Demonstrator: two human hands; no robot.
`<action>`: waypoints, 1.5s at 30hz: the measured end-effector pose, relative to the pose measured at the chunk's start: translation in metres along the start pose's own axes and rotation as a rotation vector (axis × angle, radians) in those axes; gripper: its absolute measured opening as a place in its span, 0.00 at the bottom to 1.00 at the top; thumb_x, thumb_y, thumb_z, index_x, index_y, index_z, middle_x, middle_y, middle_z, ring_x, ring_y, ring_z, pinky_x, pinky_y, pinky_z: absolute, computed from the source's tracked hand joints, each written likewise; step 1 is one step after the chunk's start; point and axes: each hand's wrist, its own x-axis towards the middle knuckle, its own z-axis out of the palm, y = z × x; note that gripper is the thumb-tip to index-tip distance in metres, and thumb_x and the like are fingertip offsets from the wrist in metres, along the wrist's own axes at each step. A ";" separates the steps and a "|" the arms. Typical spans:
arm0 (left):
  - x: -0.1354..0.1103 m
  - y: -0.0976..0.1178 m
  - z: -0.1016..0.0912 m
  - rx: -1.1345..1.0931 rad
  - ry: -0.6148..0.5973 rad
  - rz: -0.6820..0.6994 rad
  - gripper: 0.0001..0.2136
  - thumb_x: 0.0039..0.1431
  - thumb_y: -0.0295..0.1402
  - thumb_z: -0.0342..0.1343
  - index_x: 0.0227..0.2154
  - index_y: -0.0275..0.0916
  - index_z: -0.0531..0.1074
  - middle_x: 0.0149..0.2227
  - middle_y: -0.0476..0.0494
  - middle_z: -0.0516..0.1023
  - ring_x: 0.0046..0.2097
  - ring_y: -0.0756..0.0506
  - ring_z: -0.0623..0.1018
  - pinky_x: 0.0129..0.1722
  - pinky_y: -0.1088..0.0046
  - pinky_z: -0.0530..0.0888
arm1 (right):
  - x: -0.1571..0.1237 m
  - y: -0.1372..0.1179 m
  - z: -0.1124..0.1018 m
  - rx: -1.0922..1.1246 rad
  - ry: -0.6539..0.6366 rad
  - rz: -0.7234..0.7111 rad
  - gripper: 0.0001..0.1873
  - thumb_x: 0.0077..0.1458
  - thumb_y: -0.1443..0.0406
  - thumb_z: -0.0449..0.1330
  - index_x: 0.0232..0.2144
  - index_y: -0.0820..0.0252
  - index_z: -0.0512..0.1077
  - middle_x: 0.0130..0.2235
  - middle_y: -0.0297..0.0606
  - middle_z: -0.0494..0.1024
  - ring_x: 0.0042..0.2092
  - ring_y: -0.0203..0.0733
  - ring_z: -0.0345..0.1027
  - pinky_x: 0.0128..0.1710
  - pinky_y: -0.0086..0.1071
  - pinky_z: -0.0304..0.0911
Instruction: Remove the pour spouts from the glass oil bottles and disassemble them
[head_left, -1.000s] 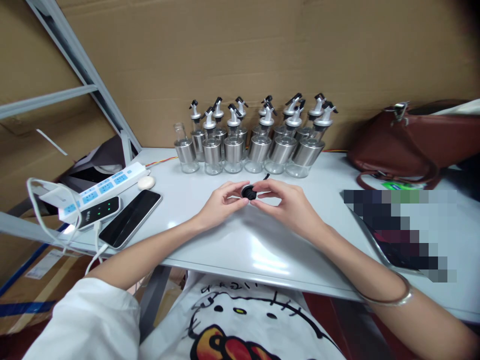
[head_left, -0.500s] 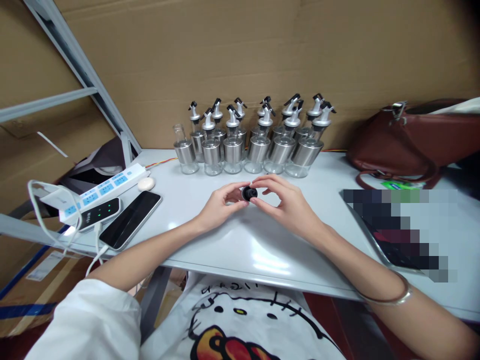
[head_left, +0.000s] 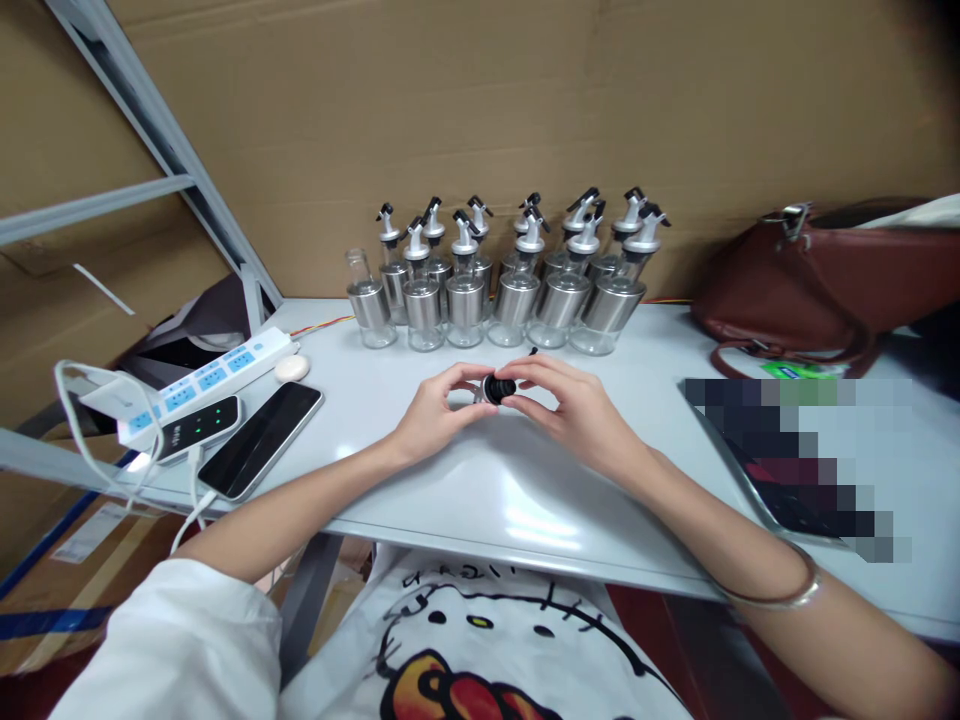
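A bottle pourer with a black ribbed stopper and a silver collar is held above the table, its stopper end pointing right. My left hand pinches the collar end between thumb and fingers. From the other side, my right hand closes its thumb and fingertips on the black stopper. Behind my hands stand several glass bottles with steel sleeves, topped by silver and black pourers. At the row's left end, one bottle has a bare glass neck without a pourer.
On the left lie a phone, a power strip, a black device with green lights and a round white case. A brown bag sits at right, near a blurred dark flat item. Cardboard walls the back.
The pourer has turned slightly between my fingers, showing more of its ribbed stopper and silver collar. My right fingers have shifted a little on it.
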 end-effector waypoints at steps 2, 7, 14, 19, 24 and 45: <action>0.000 -0.001 0.000 0.003 0.024 0.015 0.18 0.49 0.31 0.64 0.44 0.37 0.72 0.45 0.41 0.76 0.45 0.45 0.74 0.52 0.63 0.68 | 0.000 0.000 0.000 -0.016 0.016 -0.013 0.09 0.59 0.63 0.56 0.42 0.55 0.73 0.42 0.41 0.76 0.42 0.45 0.71 0.44 0.41 0.68; 0.000 -0.001 0.000 0.004 0.049 0.041 0.18 0.47 0.32 0.65 0.43 0.37 0.73 0.41 0.42 0.77 0.43 0.45 0.74 0.49 0.65 0.69 | 0.000 -0.001 0.001 -0.047 0.040 -0.040 0.07 0.59 0.63 0.56 0.39 0.56 0.71 0.39 0.41 0.75 0.40 0.45 0.70 0.41 0.39 0.67; -0.001 0.000 0.000 0.024 0.066 0.120 0.17 0.46 0.33 0.66 0.41 0.37 0.74 0.38 0.43 0.74 0.39 0.47 0.73 0.44 0.69 0.69 | -0.001 0.001 0.004 -0.062 0.049 -0.058 0.05 0.59 0.64 0.56 0.36 0.59 0.70 0.36 0.41 0.75 0.37 0.44 0.70 0.38 0.36 0.65; -0.002 -0.001 -0.001 0.089 0.060 0.187 0.15 0.48 0.34 0.66 0.40 0.38 0.74 0.37 0.43 0.74 0.39 0.47 0.73 0.42 0.69 0.69 | -0.002 0.002 0.004 -0.085 0.024 -0.030 0.07 0.59 0.61 0.56 0.35 0.59 0.70 0.35 0.42 0.75 0.36 0.44 0.69 0.37 0.35 0.64; -0.002 -0.001 -0.002 0.183 0.052 0.286 0.15 0.51 0.33 0.64 0.42 0.39 0.74 0.39 0.43 0.76 0.40 0.47 0.74 0.43 0.69 0.70 | -0.002 0.001 0.003 -0.117 0.007 -0.001 0.08 0.60 0.60 0.56 0.34 0.60 0.69 0.34 0.42 0.75 0.35 0.43 0.69 0.36 0.34 0.64; 0.001 0.001 -0.004 0.140 -0.113 0.163 0.18 0.64 0.37 0.48 0.56 0.47 0.62 0.59 0.42 0.65 0.59 0.43 0.65 0.58 0.62 0.62 | 0.002 0.004 0.001 0.339 0.008 0.333 0.10 0.57 0.58 0.56 0.37 0.59 0.70 0.37 0.38 0.75 0.38 0.41 0.70 0.34 0.32 0.63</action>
